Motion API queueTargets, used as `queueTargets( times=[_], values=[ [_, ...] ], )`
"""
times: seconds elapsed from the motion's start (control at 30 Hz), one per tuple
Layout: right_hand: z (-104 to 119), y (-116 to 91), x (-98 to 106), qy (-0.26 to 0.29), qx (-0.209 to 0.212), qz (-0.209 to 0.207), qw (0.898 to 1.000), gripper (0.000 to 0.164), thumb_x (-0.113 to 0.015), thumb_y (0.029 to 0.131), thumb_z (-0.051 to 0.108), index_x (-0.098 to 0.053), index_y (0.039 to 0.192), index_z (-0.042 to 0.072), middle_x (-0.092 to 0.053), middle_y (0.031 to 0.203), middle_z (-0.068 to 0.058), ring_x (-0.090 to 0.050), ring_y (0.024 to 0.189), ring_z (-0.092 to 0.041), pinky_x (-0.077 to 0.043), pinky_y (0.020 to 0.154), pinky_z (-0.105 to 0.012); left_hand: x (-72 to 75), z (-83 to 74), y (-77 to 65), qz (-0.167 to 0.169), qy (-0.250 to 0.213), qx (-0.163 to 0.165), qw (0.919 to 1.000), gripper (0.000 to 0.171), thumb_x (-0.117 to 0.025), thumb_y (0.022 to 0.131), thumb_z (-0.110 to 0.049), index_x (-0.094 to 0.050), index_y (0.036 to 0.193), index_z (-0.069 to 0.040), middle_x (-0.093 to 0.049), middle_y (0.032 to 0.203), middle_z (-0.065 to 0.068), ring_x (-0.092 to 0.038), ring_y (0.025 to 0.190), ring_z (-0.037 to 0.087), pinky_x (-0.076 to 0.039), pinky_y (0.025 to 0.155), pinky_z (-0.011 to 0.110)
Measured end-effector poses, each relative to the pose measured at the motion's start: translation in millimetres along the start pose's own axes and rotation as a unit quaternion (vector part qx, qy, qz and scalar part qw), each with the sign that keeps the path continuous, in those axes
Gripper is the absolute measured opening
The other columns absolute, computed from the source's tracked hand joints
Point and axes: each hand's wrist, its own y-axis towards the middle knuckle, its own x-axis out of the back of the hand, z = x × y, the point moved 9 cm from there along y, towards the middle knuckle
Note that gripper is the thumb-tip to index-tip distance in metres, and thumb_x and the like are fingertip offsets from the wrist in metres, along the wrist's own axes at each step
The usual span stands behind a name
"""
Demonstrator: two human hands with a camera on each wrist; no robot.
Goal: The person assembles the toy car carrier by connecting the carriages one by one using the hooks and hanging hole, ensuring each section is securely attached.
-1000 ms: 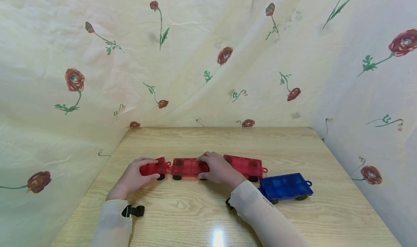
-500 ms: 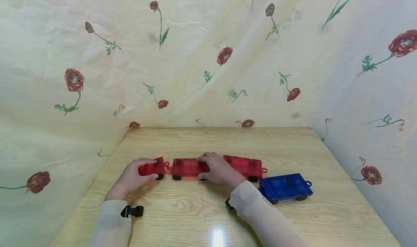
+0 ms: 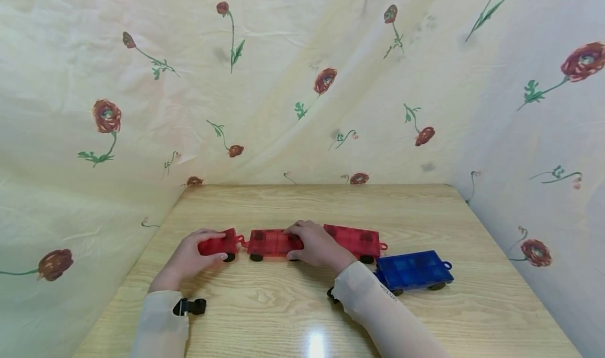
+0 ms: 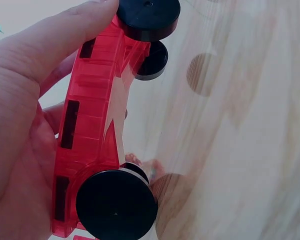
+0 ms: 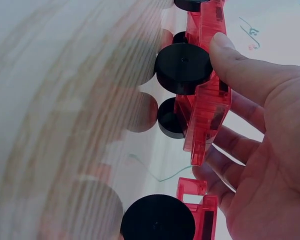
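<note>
Fingers [image 3: 208,234] curled: we see left hand [image 3: 186,258] gripping the leftmost red car [image 3: 219,244], right hand [image 3: 314,246] the middle red car [image 3: 268,242].

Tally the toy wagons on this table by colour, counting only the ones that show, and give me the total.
Red: 3 (left wagon, in the left hand; middle wagon, in the right hand; third red wagon, to the right of that hand)
Blue: 1 (blue wagon)
Total: 4

Left grip [image 3: 186,256] and right grip [image 3: 317,244] curled
</note>
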Motion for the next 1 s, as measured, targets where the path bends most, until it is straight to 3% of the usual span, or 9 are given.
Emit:
queueTargets(
  times=[0.4,0.7,1.0],
  values=[
    [-0.9,1.8,-1.7,-0.010,0.002,-0.006,1.000,0.061,-0.081,0.092,0.044,-0.062,0.146,0.024,-0.059,0.139,0.002,-0.052,0.132,-0.024,-0.043,0.112,-0.048,-3.7,2.8,1.8,0.015,-0.006,0.009,0.9998,0.060,-0.089,0.081,-0.050,-0.072,0.134,-0.029,-0.060,0.143,-0.001,-0.055,0.131,0.033,-0.051,0.102,0.054],
    [-0.6,2.1,-2.9,-0.007,0.003,-0.013,1.000,0.060,-0.081,0.093,0.044,-0.062,0.146,0.022,-0.060,0.139,0.002,-0.052,0.131,-0.024,-0.043,0.112,-0.047,-4.8,2.4,1.1,0.015,-0.004,0.006,0.9999,0.061,-0.089,0.081,-0.050,-0.072,0.136,-0.028,-0.059,0.143,0.000,-0.052,0.134,0.035,-0.050,0.104,0.057],
    [-0.2,1.6,-1.4,-0.008,0.008,-0.013,1.000,0.060,-0.080,0.093,0.044,-0.062,0.146,0.022,-0.060,0.139,0.002,-0.052,0.131,-0.024,-0.043,0.111,-0.048,-6.2,3.4,1.6,0.020,0.028,0.015,0.9993,0.058,-0.091,0.081,-0.042,-0.073,0.134,-0.025,-0.058,0.146,0.005,-0.046,0.141,0.041,-0.035,0.113,0.068]
  ],
)
